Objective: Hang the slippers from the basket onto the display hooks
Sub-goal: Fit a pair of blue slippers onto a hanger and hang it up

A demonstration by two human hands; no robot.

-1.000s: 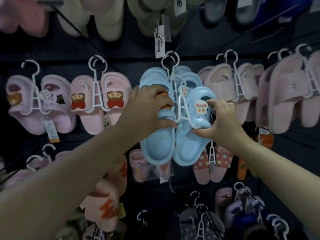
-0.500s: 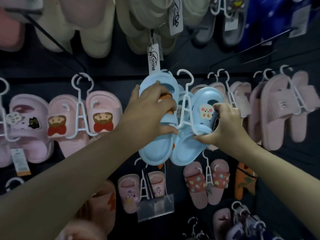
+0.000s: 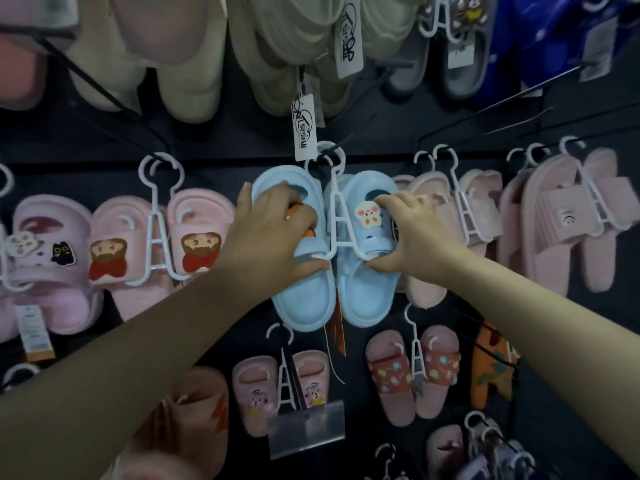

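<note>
A pair of light blue slippers (image 3: 367, 292) on a white plastic hanger (image 3: 334, 216) is up against the dark display wall at the centre. The hanger's top hook (image 3: 330, 155) sits at a black display hook (image 3: 346, 140) under a white tag. My left hand (image 3: 273, 233) grips the left blue slipper over its strap, thumb under the hanger bar. My right hand (image 3: 412, 237) grips the right blue slipper beside its bear charm (image 3: 367, 213). The basket is out of view.
Pink slippers with bearded-figure charms (image 3: 156, 251) hang to the left, plain pink pairs (image 3: 561, 220) to the right. Beige and grey pairs hang above, small patterned pink pairs (image 3: 412, 372) below. Bare black hooks (image 3: 512, 95) stick out at upper right.
Both hands have lifted the blue pair upward and turned it upright; the hanger's hook now sits at the display hook by the white tag.
</note>
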